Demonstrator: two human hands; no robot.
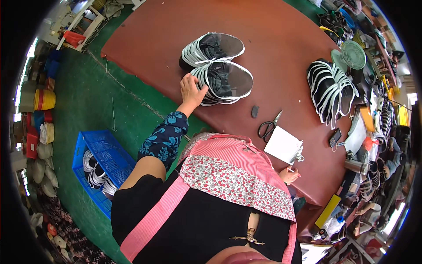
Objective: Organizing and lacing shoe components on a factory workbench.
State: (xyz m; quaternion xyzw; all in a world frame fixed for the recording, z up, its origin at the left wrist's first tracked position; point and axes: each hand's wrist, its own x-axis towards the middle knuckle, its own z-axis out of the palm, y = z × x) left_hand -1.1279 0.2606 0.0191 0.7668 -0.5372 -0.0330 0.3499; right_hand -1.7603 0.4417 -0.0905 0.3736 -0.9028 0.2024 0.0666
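Note:
A nested stack of black shoe uppers with white edging [220, 79] lies on the red-brown table, in two side-by-side rows. My left hand [192, 91] is at the near left edge of this stack, its fingers and thumb curled against the white rims. Low on the right, by the table's near edge, my right hand [288, 176] is closed on a slim pen [295, 173], partly hidden by my apron. Just beyond that hand is a clipboard with white paper [283, 145]. Black-handled scissors [269, 126] lie beside the clipboard, partly open.
Another bundle of white-edged uppers [332, 90] lies at the table's right, near a green fan [353, 55]. A small dark piece [255, 111] and a black device [335, 137] rest on the table. A blue crate [103, 152] with more uppers stands on the green floor at left.

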